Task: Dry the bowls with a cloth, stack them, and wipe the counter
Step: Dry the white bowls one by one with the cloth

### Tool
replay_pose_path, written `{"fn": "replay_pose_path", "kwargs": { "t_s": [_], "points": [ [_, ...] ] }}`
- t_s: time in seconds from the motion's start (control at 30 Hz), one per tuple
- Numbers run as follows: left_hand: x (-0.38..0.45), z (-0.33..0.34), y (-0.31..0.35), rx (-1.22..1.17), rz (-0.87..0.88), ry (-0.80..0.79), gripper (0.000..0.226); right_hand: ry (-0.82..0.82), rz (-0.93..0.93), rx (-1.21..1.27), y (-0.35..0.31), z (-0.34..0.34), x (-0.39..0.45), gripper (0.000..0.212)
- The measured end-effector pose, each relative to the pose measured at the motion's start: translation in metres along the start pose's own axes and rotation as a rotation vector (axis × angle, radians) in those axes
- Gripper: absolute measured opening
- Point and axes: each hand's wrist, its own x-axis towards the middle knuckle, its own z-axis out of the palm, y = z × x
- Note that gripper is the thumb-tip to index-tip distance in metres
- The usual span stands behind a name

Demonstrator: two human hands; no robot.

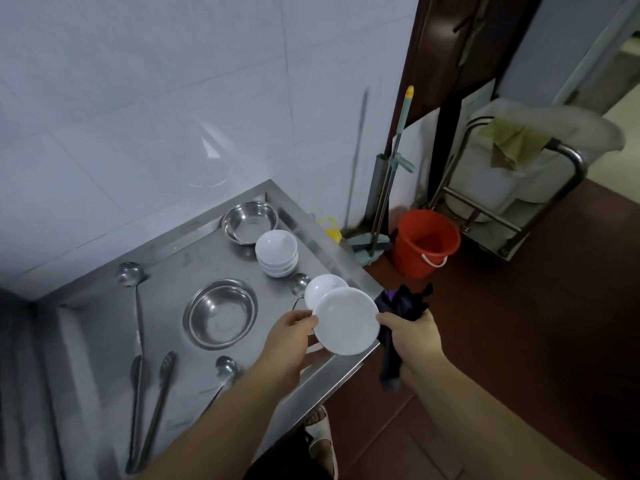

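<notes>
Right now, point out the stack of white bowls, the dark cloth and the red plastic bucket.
Stack of white bowls [276, 252]: head view, inside of top bowl.
Dark cloth [403, 303]: head view, bunched upper part.
Red plastic bucket [420, 259]: head view, outer wall.

Not seeing any readable text, labels, brands or numbers anywhere here, just blank surfaces all round.

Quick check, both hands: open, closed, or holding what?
Left hand: holding the white bowl by its rim.
Right hand: closed on the dark cloth.
</notes>
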Motion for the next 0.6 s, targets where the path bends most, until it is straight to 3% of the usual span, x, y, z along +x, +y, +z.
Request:
{"fn": "replay_pose_path", "kwargs": {
  "t_s": [0.33, 0.6],
  "points": [
    [0.104, 0.000, 0.027, -0.038, -0.125, 0.024, 0.014, 0.058, -0.001, -0.248, -0.025, 0.060, 0.072, 0.069],
    [0.152, 0.001, 0.015, -0.085, -0.184, 0.154, 0.013, 0.041, 0.009, -0.489, -0.023, 0.091, 0.121, 0.071]
  ]
}}
